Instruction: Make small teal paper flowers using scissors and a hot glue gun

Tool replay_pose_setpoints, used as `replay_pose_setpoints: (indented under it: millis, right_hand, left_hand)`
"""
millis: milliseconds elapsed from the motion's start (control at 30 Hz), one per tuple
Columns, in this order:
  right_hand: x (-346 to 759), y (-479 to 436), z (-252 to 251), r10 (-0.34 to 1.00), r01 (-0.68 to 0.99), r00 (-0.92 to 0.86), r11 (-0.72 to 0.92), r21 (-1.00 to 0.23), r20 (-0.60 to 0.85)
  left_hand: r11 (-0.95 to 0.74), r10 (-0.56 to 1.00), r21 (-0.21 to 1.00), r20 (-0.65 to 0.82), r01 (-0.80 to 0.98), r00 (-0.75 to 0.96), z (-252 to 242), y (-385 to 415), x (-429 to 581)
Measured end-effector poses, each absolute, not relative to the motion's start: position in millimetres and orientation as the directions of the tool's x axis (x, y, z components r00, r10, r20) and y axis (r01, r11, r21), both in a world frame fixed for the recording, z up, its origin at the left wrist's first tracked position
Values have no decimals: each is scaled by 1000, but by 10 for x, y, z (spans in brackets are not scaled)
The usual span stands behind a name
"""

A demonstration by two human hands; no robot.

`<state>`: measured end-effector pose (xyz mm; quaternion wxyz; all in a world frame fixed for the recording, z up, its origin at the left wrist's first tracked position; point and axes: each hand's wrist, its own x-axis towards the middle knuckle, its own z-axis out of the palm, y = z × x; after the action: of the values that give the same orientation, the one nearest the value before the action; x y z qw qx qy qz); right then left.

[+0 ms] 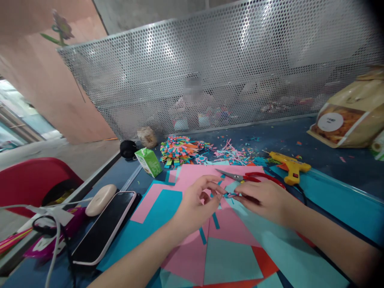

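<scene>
My left hand (196, 204) and my right hand (264, 200) meet over sheets of pink and teal paper (192, 256). Both pinch the same small rolled piece of teal paper strip (229, 195) between thumb and fingertips. Loose teal strips (215, 221) lie on the pink sheet under the hands. Red-handled scissors (249, 177) rest on the paper just beyond my right hand, blades pointing left.
A yellow glue gun (290, 166) lies at the right. Fringed paper flowers and scraps (180, 150) sit at the back, beside a green carton (149, 162). A phone (105, 228) and a white case (100, 199) lie at the left. A perforated metal screen (210, 68) closes the back; a snack bag (348, 120) stands far right.
</scene>
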<state>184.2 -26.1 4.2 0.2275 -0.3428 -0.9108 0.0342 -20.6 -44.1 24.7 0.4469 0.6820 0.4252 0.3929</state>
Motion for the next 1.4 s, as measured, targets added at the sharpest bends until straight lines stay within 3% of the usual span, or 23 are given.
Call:
replay_pose_setpoints:
  millis: [333, 1067, 1200, 1400]
  right_hand:
    - [1871, -280, -35, 550, 592, -686, 803, -75, 477]
    - [1848, -274, -6, 587, 634, -645, 768, -85, 489]
    - [1883, -265, 9, 499, 599, -705, 799, 47, 503]
    - [1930, -268, 1, 351, 550, -771, 787, 279, 531]
  left_hand:
    - [-345, 887, 907, 232, 240, 400, 245, -463, -241]
    - [-376, 887, 878, 249, 295, 389, 257, -462, -245]
    - [-476, 858, 834, 371, 278, 356, 253, -463, -260]
    - [-634, 753, 692, 452, 344, 478, 213, -467, -287]
